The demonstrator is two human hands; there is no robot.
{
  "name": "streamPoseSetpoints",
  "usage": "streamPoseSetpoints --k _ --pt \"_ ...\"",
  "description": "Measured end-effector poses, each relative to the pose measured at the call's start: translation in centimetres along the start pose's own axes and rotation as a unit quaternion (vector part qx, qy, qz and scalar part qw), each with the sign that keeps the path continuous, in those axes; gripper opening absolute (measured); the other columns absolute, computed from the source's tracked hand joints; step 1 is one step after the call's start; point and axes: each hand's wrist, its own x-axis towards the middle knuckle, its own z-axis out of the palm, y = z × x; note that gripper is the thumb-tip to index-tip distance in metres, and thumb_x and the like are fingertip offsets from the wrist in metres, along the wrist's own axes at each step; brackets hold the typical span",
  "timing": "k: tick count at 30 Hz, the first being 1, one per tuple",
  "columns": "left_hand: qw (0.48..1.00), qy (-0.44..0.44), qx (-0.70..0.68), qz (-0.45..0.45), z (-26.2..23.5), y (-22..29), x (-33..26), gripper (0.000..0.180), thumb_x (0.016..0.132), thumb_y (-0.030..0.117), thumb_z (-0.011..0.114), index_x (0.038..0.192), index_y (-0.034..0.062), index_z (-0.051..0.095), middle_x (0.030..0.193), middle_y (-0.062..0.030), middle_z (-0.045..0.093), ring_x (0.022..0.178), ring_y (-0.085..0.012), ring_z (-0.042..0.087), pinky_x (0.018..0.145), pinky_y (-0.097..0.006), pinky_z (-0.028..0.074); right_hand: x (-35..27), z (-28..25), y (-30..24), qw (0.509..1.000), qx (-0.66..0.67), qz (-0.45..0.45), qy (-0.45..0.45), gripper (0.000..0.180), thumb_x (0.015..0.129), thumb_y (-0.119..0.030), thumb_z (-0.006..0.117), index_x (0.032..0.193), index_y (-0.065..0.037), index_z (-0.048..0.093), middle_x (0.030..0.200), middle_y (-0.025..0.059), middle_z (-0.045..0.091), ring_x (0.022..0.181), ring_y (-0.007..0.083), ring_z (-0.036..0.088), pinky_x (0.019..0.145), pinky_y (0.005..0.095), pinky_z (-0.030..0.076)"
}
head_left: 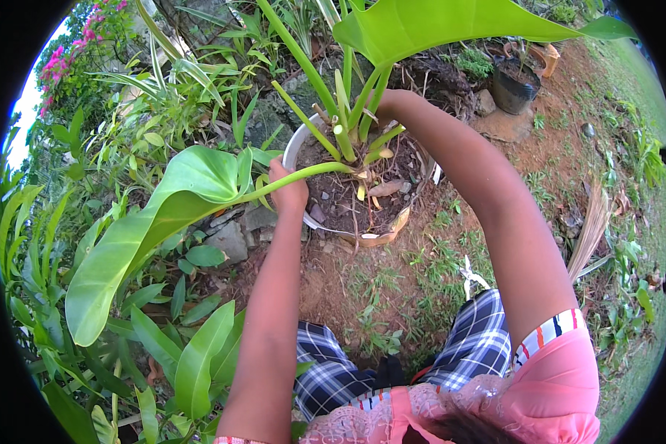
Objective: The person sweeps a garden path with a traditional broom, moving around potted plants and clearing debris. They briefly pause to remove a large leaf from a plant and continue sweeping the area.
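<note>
A white round pot [291, 152] filled with dark soil stands in front of me. From its middle grows a large-leaved plant with thick green stems [343, 137], several of them cut short. One broad leaf [144, 229] droops left over my left forearm; another leaf [436, 29] spreads above the pot. My left hand [289, 189] is closed on the pot's left rim, its fingers partly hidden. Around the far right side reaches my right hand [389, 108], beside the stems at the back of the pot. Its fingers are hidden behind stems, so what they touch does not show.
Pale-handled pruning shears [470, 277] lie on the ground by my right knee. A black plant pot [516, 85] stands at the far right. Dry straw-like stalks [590, 226] lie to the right. Stones [229, 240] and dense leafy plants [192, 362] border the left.
</note>
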Motion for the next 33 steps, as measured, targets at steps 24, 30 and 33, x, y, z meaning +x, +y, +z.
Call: streamPoseSetpoints --k 24,30,33 --pt "1.000 -0.021 -0.002 -0.017 -0.1 0.1 0.0 0.031 0.082 0.009 0.050 0.112 0.0048 0.042 0.104 -0.0193 0.052 0.096 -0.0362 0.051 0.080 -0.044 0.040 -7.0 -1.4 -5.1 0.821 0.376 0.226 0.364 0.019 0.075 -0.012 0.064 0.093 -0.006 0.064 0.081 0.0105 0.065 0.070 0.0193 0.063 0.065 0.0288 0.050" --pt "1.000 0.016 0.007 0.024 0.5 -0.8 0.4 0.032 0.083 0.016 0.048 0.113 0.0083 0.042 0.097 -0.0248 0.057 0.091 -0.0400 0.055 0.076 -0.045 0.042 -13.9 -2.7 -9.2 0.633 0.525 0.296 0.486 0.012 0.081 -0.003 0.057 0.091 0.001 0.063 0.078 0.0049 0.065 0.064 0.0074 0.060 0.061 0.0212 0.049" --pt "1.000 0.013 0.012 0.011 0.6 -0.9 0.5 0.032 0.083 0.017 0.048 0.114 0.0086 0.041 0.097 -0.0250 0.057 0.091 -0.0397 0.055 0.076 -0.045 0.042 -15.4 1.0 -13.6 0.766 0.443 0.358 0.298 0.020 0.077 -0.010 0.063 0.093 0.001 0.061 0.078 0.0112 0.064 0.070 0.0173 0.062 0.067 0.0282 0.050"
